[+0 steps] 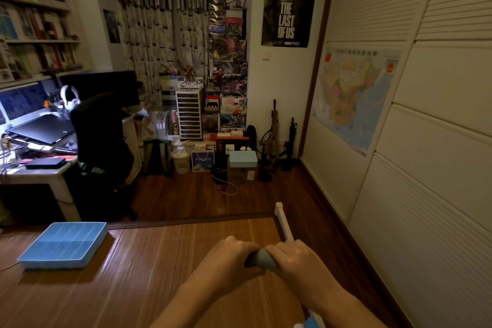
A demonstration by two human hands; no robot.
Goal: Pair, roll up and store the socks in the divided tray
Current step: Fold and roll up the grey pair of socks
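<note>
A grey sock bundle (262,259) lies on the bamboo mat (149,274), near its right edge. My left hand (229,254) and my right hand (291,257) both grip it from either side, fingers curled over the top, so most of the bundle is hidden. The blue divided tray (44,261) sits on the mat at the far left, well away from both hands. Its compartments look empty, though the dim light makes that hard to tell.
A white bed rail (284,224) runs along the mat's right edge, with a blue and white item (306,323) at the bottom. Beyond the mat are wooden floor, a black chair (103,146), a desk at the left and wardrobe doors at the right.
</note>
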